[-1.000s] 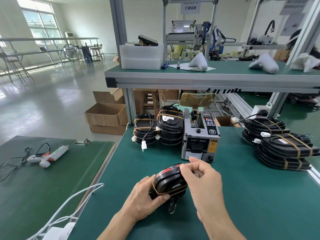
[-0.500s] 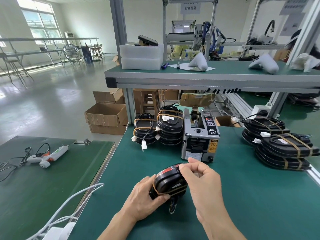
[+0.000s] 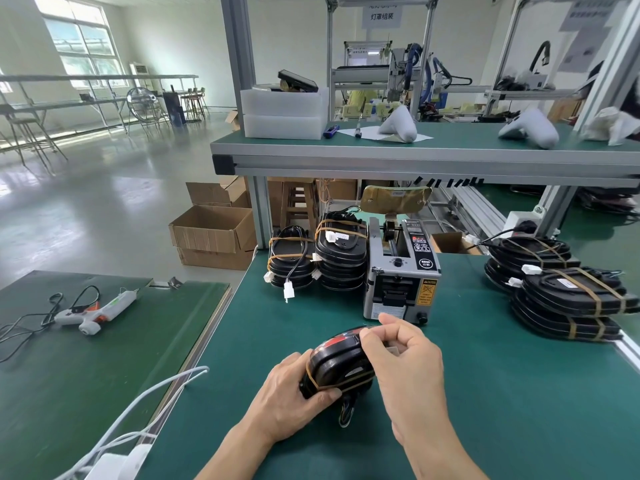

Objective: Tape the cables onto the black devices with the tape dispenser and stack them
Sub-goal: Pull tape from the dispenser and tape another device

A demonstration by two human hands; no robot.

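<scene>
Centrally, lower frame: both hands work on one black device (image 3: 341, 367), held just above the green mat (image 3: 485, 393) in front of the tape dispenser (image 3: 401, 275).
Right fingertips (image 3: 369, 336): thumb and forefinger pinched together on the device's upper edge, apparently pressing down a tape end; the remaining fingers are curled loosely into the palm.
Left fingers (image 3: 323, 396): thumb laid along the lower rim, over the tan tape band (image 3: 349, 381); the other fingers are hidden behind the shell, presumably wrapped round it.
Right hand (image 3: 405, 372): knuckles up, wrist bent slightly, forearm entering from the lower right of the frame.
Left hand (image 3: 287, 393): cupping the device's left end, forearm rising from the bottom centre.
Device, handling (judged): rigid moulded shell, glossy and probably a little slippery, seemingly light since one hand steadies it; best gripped at the rim and short ends, leaving the broad face free for tape.
Cable (image 3: 346, 408): a pliant loop hanging from the device's underside; likely to spring loose unless pinned.
Finished stacks (image 3: 341, 261): taped devices piled left of the dispenser, with more at the right edge (image 3: 568, 299).
</scene>
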